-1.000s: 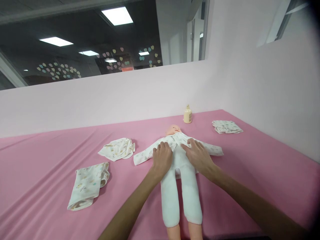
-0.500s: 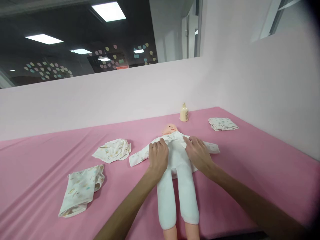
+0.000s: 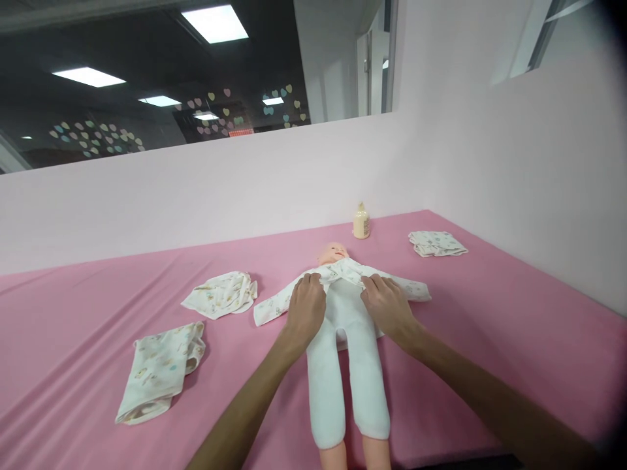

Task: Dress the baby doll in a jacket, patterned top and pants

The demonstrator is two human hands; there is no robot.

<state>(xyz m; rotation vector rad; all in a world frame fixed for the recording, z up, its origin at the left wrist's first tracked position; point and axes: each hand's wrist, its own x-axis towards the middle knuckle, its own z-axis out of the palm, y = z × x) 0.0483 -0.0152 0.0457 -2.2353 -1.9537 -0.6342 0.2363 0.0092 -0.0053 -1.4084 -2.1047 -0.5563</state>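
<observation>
Both hands have curled since the earlier frame: the left hand [image 3: 304,305] and right hand [image 3: 386,307] now pinch the printed white baby top [image 3: 343,271] on the white-legged baby doll [image 3: 345,352], lying on the pink surface [image 3: 490,313].

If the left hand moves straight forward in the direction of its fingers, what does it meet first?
Probably the printed shirt on the doll's chest: the left hand already touches its front flap. Beyond lies the doll's head.

One head-worn view looks forward and down, close over the pink table [image 3: 490,307] toward the far wall [image 3: 245,189].
</observation>
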